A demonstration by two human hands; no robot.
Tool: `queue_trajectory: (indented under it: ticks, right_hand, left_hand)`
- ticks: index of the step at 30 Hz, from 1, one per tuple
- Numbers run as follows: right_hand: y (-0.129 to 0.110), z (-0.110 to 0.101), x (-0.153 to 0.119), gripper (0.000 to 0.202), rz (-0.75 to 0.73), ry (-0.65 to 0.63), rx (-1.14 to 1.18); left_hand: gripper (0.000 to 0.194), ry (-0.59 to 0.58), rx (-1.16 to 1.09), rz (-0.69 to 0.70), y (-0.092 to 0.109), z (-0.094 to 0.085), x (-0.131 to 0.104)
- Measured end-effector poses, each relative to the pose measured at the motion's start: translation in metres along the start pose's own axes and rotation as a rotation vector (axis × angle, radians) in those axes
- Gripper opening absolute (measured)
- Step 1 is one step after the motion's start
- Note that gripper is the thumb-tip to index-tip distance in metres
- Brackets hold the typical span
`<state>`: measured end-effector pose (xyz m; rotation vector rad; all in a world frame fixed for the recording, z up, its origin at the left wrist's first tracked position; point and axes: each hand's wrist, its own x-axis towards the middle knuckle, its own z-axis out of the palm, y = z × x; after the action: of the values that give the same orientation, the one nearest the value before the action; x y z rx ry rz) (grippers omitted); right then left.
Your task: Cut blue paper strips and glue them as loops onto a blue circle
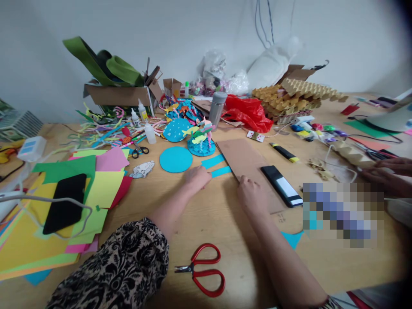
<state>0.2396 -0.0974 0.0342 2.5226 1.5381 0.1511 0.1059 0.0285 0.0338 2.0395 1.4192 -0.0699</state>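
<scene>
Strips of blue paper (213, 162) lay on the table (206, 219) near the centre of the frame, their left ends at my left hand (198, 177). Its fingers were bent in close together, though I could not tell whether they pinched the paper. Just right of centre, my right hand (252, 194) had its fingers curled narrow at the left edge of a brown cardboard sheet (240, 161); whether it gripped the sheet, I could not tell. A blue disc (176, 159) lay left of the strips, and red-handled scissors (192, 269) at bottom centre.
</scene>
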Motion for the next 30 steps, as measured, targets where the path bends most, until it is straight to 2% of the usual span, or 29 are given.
queue_trajectory:
  ticks: [8, 11, 16, 21, 25, 30]
  right_hand:
    - [-0.001, 0.009, 0.000, 0.022, -0.004, 0.011, -0.008]
    - [0.000, 0.011, 0.000, 0.021, -0.004, 0.029, 0.004]
    - [0.001, 0.014, 0.000, 0.021, 0.004, 0.056, 0.021]
    - [0.001, 0.013, -0.001, 0.022, 0.008, 0.055, 0.028]
    - [0.002, 0.012, -0.001, 0.022, 0.021, 0.050, 0.028]
    - [0.003, 0.014, 0.000, 0.022, 0.021, 0.054, 0.030]
  left_hand:
    - [0.043, 0.179, 0.179, 0.020, -0.008, -0.007, -0.016]
    - [0.037, 0.252, 0.234, 0.039, -0.015, -0.009, -0.015]
    - [0.029, 0.360, 0.308, 0.207, -0.021, -0.005, -0.001]
    - [0.031, 0.384, 0.359, 0.354, -0.018, 0.003, 0.020]
    - [0.024, 0.401, 0.378, 0.393, -0.016, 0.003, 0.033]
    - [0.027, 0.413, 0.373, 0.414, -0.018, 0.001, 0.036]
